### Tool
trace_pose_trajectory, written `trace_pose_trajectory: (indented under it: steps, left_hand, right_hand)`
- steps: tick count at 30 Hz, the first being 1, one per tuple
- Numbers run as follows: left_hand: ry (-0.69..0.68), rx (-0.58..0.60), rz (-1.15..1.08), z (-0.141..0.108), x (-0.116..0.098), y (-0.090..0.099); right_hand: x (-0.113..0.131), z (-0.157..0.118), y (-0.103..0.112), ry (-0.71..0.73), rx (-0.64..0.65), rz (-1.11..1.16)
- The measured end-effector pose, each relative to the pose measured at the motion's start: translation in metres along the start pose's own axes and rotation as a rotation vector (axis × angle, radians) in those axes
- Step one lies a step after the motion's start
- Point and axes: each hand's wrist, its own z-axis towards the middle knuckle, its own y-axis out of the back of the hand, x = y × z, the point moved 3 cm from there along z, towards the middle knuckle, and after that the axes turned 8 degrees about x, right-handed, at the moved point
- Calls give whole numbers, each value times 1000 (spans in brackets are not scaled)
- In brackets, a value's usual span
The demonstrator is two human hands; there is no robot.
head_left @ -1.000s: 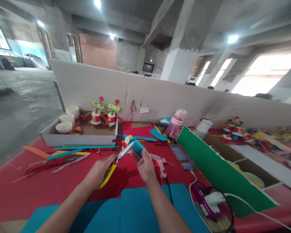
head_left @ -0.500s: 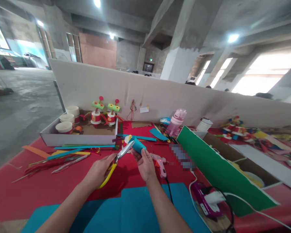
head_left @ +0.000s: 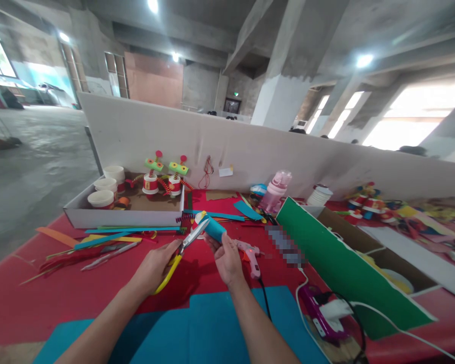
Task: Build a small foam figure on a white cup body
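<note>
My left hand (head_left: 157, 268) is closed round the yellow handles of a pair of scissors (head_left: 191, 237), whose metal blades point up and right. The blade tips meet the left end of a blue paper tube (head_left: 215, 230). That tube is gripped by the fingers of my right hand (head_left: 227, 258). Partly hidden behind the blades and tube is a white cup (head_left: 198, 221) with yellow on it. Just right of my right hand lies a pink glue gun (head_left: 253, 258). Blue sheets (head_left: 212, 318) lie beneath my forearms.
A white box (head_left: 121, 218) at left holds cups and two cup figures. Paper strips (head_left: 117, 237) lie before it. A pink bottle (head_left: 276, 189) stands at the back. On the right are a green-sided box (head_left: 349, 268) and a purple power strip (head_left: 320, 313) with cables.
The blue tube and my right hand have shifted very slightly. The scissors remain at the tube's left end, and both hands keep their holds.
</note>
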Motion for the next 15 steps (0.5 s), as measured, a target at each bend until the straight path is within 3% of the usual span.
trace_pose_trajectory:
  steps: [10, 15]
  left_hand:
    - [1, 25, 7, 0, -2, -1]
    - [7, 31, 22, 0, -2, 0]
  right_hand:
    - [3, 3, 13, -1, -114, 5]
    - [6, 3, 13, 0, -104, -33]
